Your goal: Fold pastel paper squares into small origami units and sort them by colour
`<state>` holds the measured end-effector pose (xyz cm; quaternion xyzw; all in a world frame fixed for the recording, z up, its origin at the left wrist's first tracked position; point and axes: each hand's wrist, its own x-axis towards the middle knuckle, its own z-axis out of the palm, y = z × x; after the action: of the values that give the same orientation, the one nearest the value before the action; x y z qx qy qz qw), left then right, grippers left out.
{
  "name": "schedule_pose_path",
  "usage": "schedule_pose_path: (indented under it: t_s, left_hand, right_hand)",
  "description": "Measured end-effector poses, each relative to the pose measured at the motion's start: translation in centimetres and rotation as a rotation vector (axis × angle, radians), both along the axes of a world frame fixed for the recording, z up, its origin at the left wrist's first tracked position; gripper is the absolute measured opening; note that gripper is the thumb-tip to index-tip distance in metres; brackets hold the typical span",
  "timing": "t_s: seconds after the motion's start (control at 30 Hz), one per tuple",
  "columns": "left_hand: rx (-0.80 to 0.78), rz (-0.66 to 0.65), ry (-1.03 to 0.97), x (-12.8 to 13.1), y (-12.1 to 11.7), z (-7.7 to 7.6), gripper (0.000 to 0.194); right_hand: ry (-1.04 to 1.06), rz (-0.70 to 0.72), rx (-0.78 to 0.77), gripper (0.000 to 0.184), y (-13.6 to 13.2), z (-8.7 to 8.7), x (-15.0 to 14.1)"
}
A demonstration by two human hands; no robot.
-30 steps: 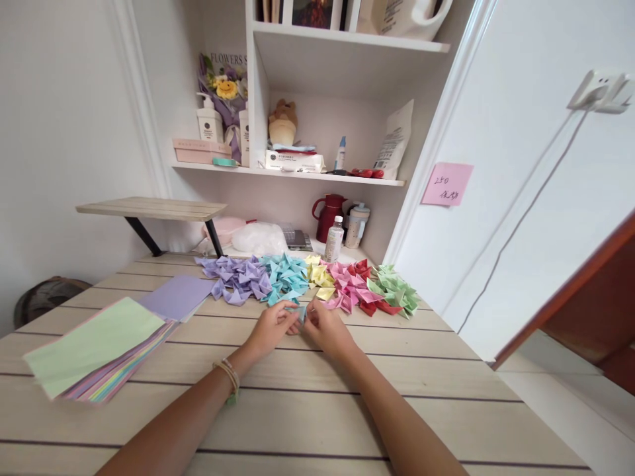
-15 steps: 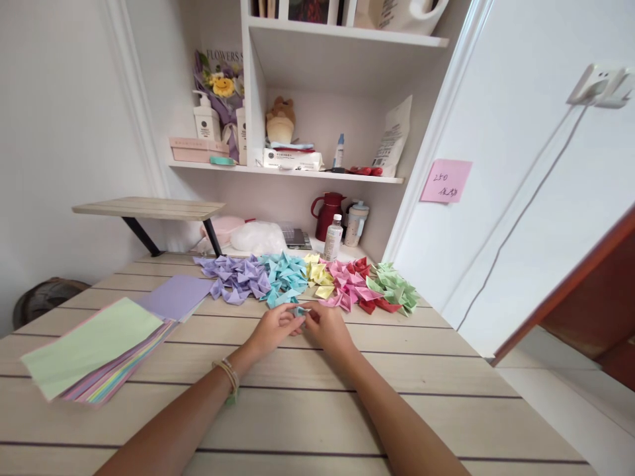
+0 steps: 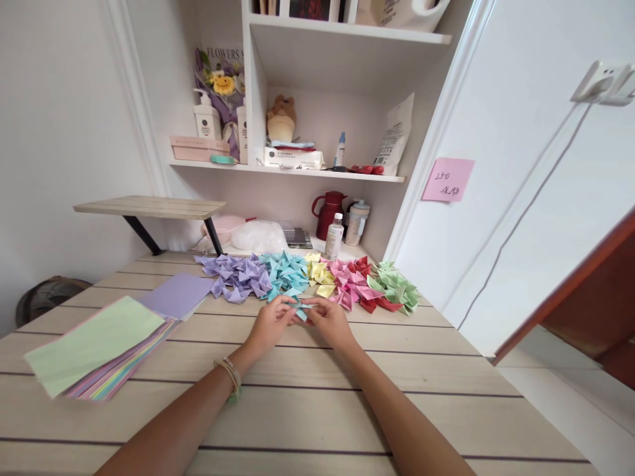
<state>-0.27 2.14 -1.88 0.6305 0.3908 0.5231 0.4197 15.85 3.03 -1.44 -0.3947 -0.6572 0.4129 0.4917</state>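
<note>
Between my two hands is a small folded piece of light-blue paper (image 3: 300,311), pinched at its left side by my left hand (image 3: 274,322) and at its right side by my right hand (image 3: 327,320). Parts of the paper are hidden behind the fingers. Just beyond my hands lie heaps of folded paper boats: purple ones (image 3: 239,277), light-blue ones (image 3: 285,272), yellow ones (image 3: 319,271), pink ones (image 3: 347,284), red ones (image 3: 360,266) and green ones (image 3: 395,287). Bracelets (image 3: 229,379) circle my left wrist.
To the left, a fanned stack of coloured paper (image 3: 99,344) lies beside purple sheets (image 3: 177,295) on the slatted table (image 3: 307,410). A small raised stand (image 3: 151,206) is at the back left. Behind the boats are a bottle (image 3: 334,237), a red jug (image 3: 329,215) and shelves (image 3: 292,170).
The light-blue paper has been turned and spread wider between my fingertips, showing more of its surface. My hands have moved slightly apart. The heaps of boats have stayed put.
</note>
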Motion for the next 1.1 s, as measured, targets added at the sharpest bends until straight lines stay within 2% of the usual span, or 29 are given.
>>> schedule_pose_path:
  t_s: [0.1,0.23,0.4,0.5,0.6,0.73,0.97,1.1]
  left_hand:
    - [-0.012,0.016,-0.051,-0.1,0.2,0.2,0.026]
    - [-0.018,-0.006,-0.055,-0.1,0.0,0.3,0.025]
    - [-0.009,0.004,0.016,-0.1,-0.1,0.2,0.023]
    - [0.001,0.040,0.039,-0.1,-0.1,0.2,0.024]
    - [-0.009,0.021,0.060,-0.1,-0.2,0.3,0.028]
    - [0.002,0.020,0.083,0.1,-0.4,0.4,0.033]
    - [0.105,0.092,0.203,-0.3,-0.1,0.5,0.021]
    - [0.093,0.084,0.177,-0.2,-0.1,0.4,0.023]
  right_hand:
    - [0.100,0.082,-0.079,0.036,-0.2,0.6,0.1]
    - [0.134,0.045,-0.123,0.038,-0.6,1.0,0.1]
    - [0.028,0.022,-0.018,0.044,-0.1,0.3,0.1]
    - [-0.159,-0.023,0.091,0.036,0.1,-0.1,0.2]
    - [-0.308,-0.091,0.177,0.028,0.0,-0.1,0.4]
    - [-0.312,-0.093,0.198,0.024,-0.2,0.2,0.4]
    - [-0.284,-0.082,0.210,0.028,-0.6,0.6,0.0]
    - [-0.282,-0.071,0.222,0.027,-0.9,0.7,-0.2]
